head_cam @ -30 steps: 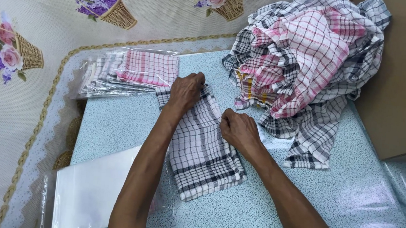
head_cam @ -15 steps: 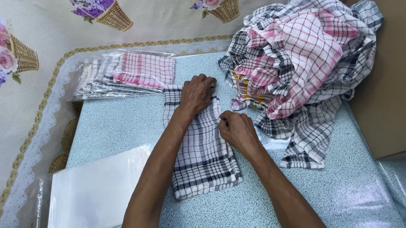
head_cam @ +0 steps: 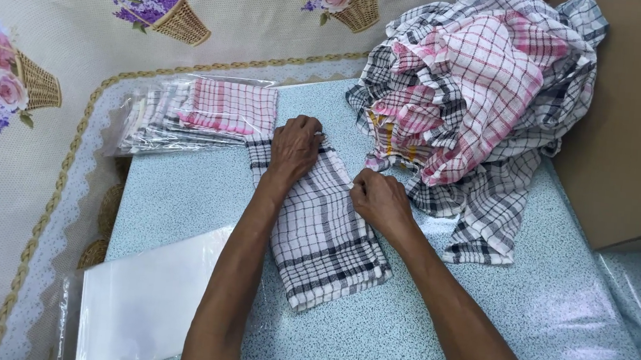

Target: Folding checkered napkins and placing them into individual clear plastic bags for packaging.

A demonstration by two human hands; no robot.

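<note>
A folded black-and-white checked cloth (head_cam: 323,239) lies lengthwise on the pale blue speckled table (head_cam: 431,331). My left hand (head_cam: 296,146) rests on its far end, fingers curled over the edge and gripping it. My right hand (head_cam: 377,201) pinches the cloth's right edge near the far corner. Both forearms reach in from the bottom of the view. A thin clear film seems to lie around the cloth's near end, but I cannot tell whether it is a bag.
A loose heap of pink, black and white checked cloths (head_cam: 485,102) sits at the back right. Packed cloths in clear bags (head_cam: 202,110) lie at the back left. White plastic sheets (head_cam: 144,304) are at the front left, a brown cardboard box (head_cam: 640,117) stands on the right, and a flowered covering (head_cam: 29,191) lies on the left.
Both hands stay on the far end of the checked cloth, with only small shifts of the fingers. The view has moved slightly.
</note>
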